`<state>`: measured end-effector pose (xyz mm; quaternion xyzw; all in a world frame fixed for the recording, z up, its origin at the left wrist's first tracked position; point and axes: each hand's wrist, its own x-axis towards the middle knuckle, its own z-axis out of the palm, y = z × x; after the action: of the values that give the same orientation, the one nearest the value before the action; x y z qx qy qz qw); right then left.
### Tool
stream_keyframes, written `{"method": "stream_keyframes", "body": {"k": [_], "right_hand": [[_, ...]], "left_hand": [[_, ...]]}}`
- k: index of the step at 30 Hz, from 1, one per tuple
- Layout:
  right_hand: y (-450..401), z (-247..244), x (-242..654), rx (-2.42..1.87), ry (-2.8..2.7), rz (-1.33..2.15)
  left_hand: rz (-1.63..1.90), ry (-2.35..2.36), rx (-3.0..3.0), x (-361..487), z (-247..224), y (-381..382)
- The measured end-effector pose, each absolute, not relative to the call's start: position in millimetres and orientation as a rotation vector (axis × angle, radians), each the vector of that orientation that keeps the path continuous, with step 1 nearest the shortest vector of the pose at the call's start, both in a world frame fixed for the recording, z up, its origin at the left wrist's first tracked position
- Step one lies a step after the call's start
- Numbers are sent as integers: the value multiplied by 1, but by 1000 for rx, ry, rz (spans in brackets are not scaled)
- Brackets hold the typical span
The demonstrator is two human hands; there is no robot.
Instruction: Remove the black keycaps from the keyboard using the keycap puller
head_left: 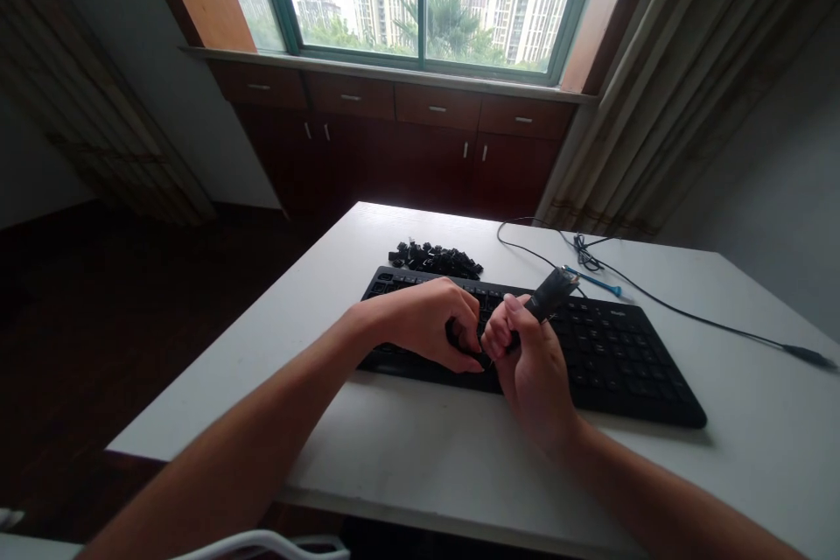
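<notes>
A black keyboard (630, 359) lies across the white table under both my hands. Over its middle, my left hand (437, 319) is bent at the wrist, its fingers curled in a pinch; a bit of something black shows at the fingers, too hidden to name. Just to the right, my right hand (531, 359) is wrapped around a thick black handle-like object (552, 293), which sticks out above the fist, tilted up to the right. Its kind is unclear. The fingertips of the two hands are close together. Behind the keyboard sits a pile of black keycaps (437, 259).
A thin blue tool (594, 282) lies behind the keyboard. A black cable (696, 319) with a tied bundle runs along the right side of the white table (276, 341). Something white and curved (262, 542) is at the bottom edge. Cabinets (394, 144) stand below the window.
</notes>
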<state>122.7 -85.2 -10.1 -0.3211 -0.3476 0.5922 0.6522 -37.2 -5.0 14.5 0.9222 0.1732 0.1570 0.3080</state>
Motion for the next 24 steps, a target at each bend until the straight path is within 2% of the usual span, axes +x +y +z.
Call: {"method": "stream_keyframes", "body": {"k": [6,10,15,24], "right_hand": [[-85,-12,121,-700,-756,1325],[-85,-16,124,-693,-869,1313],[-83,-16,122,-623,-979,1365],[-72,-2,104,-942,-1054,1229]], "left_hand": [[473,642,2582,-44,18,-29],[603,951,2619,-51,2,-67],[719,1032,2657,-44,-19,-87],[704,1167,2691,-26,-26,-85]]}}
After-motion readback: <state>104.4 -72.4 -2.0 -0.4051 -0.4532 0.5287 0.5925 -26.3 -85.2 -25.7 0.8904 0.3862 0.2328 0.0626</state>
